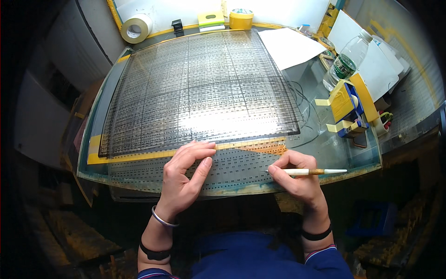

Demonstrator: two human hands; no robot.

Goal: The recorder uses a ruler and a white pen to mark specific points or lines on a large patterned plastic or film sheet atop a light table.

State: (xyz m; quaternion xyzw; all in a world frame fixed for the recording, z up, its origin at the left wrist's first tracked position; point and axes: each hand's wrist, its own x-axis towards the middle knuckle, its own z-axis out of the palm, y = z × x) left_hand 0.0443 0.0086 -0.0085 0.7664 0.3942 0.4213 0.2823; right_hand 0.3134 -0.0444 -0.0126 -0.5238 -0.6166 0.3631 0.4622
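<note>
A large clear sheet (195, 88) printed with a dense dark grid lies on the glass-topped table, with glare across its lower middle. Yellow tape (127, 157) runs along the sheet's near edge. My left hand (186, 172) rests there, palm down with fingers stretched out over the tape. My right hand (299, 179) grips a slim white pen-shaped tool (297, 172) with a brown band and a thin point facing left. Its point is just above a strip of rows of small dark marks (223, 174) near the front edge. An orange-brown dotted piece (267, 148) lies between the hands.
At the back are a tape roll (136, 29), a small black object (177, 26), a yellow-green box (211, 18) and a yellow tub (241, 19). White paper (290, 46), a plastic bottle (347, 60) and a blue tape dispenser (355, 123) occupy the right side, near a thin cable (302, 95).
</note>
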